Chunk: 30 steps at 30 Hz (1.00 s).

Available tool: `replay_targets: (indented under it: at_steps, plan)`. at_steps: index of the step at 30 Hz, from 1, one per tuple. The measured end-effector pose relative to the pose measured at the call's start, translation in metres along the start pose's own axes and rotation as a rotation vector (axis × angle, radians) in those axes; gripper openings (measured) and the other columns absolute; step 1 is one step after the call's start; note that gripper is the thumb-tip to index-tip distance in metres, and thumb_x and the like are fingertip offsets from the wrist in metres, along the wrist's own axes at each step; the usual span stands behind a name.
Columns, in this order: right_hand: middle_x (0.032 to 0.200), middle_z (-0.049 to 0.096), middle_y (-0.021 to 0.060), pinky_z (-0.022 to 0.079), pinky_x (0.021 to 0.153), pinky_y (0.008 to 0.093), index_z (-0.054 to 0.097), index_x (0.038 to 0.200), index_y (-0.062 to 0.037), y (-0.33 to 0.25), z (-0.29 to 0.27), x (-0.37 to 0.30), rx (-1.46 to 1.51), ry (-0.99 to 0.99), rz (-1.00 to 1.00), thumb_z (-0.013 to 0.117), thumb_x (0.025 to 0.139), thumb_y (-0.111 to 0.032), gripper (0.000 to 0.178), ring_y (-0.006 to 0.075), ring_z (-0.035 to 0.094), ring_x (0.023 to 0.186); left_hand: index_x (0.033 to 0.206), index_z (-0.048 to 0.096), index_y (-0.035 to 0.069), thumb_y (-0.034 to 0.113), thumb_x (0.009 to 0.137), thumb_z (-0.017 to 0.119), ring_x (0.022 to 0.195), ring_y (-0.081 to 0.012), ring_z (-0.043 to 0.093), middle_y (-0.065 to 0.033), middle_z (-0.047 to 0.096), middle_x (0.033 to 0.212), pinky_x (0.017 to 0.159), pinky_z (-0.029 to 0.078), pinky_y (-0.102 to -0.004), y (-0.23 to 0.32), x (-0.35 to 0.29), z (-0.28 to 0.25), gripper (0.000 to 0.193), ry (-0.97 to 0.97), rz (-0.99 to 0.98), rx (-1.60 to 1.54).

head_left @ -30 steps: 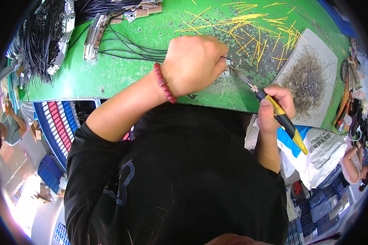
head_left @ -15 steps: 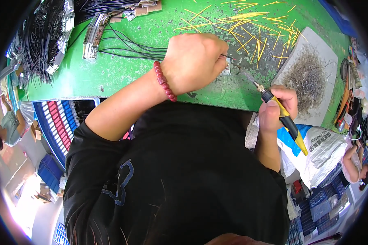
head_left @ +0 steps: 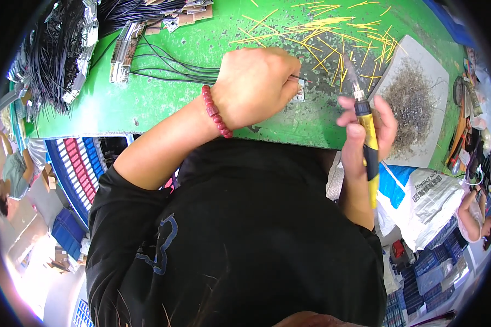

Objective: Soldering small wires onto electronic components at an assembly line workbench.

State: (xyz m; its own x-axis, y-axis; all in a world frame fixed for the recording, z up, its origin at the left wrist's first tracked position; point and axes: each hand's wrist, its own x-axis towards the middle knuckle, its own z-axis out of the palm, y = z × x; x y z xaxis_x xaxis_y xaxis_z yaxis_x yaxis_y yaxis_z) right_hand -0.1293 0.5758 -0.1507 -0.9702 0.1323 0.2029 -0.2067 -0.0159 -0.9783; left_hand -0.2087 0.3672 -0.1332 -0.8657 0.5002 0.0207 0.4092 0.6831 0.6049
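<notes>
On the right, my right hand (head_left: 368, 128) grips a yellow and black soldering iron (head_left: 370, 141) between thumb and fingers. The iron stands nearly upright, its metal end pointing away from me and its tip blurred. My left hand (head_left: 256, 82) is closed in a fist over the table, around thin black wires (head_left: 180, 70). These wires run from flat silvery metal parts (head_left: 126, 52) into the fist. A wire end (head_left: 304, 80) pokes out past the thumb side, over a small pale patch (head_left: 300, 94). The iron is apart from that wire end.
Thin yellow tubes (head_left: 327, 24) lie scattered on the green table (head_left: 163, 109). At the right a grey board (head_left: 439, 82) carries dark debris. Bundles of black wires (head_left: 49, 60) with metal parts fill the left side. A white bag (head_left: 433, 201) hangs by the right edge.
The soldering iron has turned more upright, its tip swinging away from the wire end. My right fingers have shifted on it. My left hand has barely moved.
</notes>
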Motion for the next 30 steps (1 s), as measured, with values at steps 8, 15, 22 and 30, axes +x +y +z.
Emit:
replay_targets:
  at_steps: [8, 15, 22, 30]
  plan:
    - [0.086, 0.069, 0.0086, 0.051, 0.064, 0.0241, 0.065, 0.115, -0.0071, 0.0, 0.029, 0.037, -0.385, -0.18, -0.082, 0.073, 0.08, 0.003, 0.037, 0.0116, 0.064, 0.072, 0.083, 0.066, 0.007, 0.017, 0.079, 0.066, 0.071, -0.0293, 0.064, -0.0079, 0.064, 0.077, 0.061, 0.05, -0.0392, 0.001, -0.002, -0.002, 0.011, -0.006, -0.005, 0.01]
    - [0.077, 0.066, 0.0037, 0.048, 0.06, 0.0208, 0.063, 0.115, -0.0098, 0.009, 0.035, 0.046, -0.346, -0.158, -0.054, 0.071, 0.079, 0.005, 0.04, 0.0061, 0.059, 0.064, 0.084, 0.065, 0.007, 0.018, 0.079, 0.065, 0.072, -0.0298, 0.064, -0.0077, 0.064, 0.078, 0.062, 0.05, -0.0397, 0.0, -0.001, -0.004, 0.012, -0.034, 0.005, -0.03]
    - [0.079, 0.066, 0.0025, 0.049, 0.062, 0.0209, 0.061, 0.116, -0.0085, 0.008, 0.031, 0.042, -0.358, -0.192, -0.053, 0.068, 0.08, 0.007, 0.041, 0.006, 0.06, 0.067, 0.086, 0.065, 0.006, 0.017, 0.079, 0.067, 0.074, -0.0304, 0.064, -0.0085, 0.065, 0.079, 0.064, 0.05, -0.0395, -0.001, -0.001, -0.016, 0.013, -0.137, 0.016, -0.098]
    - [0.079, 0.067, 0.0054, 0.05, 0.064, 0.0232, 0.06, 0.114, -0.0054, 0.012, 0.034, 0.038, -0.269, -0.192, -0.165, 0.068, 0.079, 0.009, 0.039, 0.0094, 0.062, 0.069, 0.081, 0.066, 0.004, 0.01, 0.078, 0.069, 0.072, -0.0288, 0.063, -0.0104, 0.064, 0.078, 0.063, 0.05, -0.0371, 0.003, -0.002, -0.013, 0.008, 0.097, 0.104, -0.169]
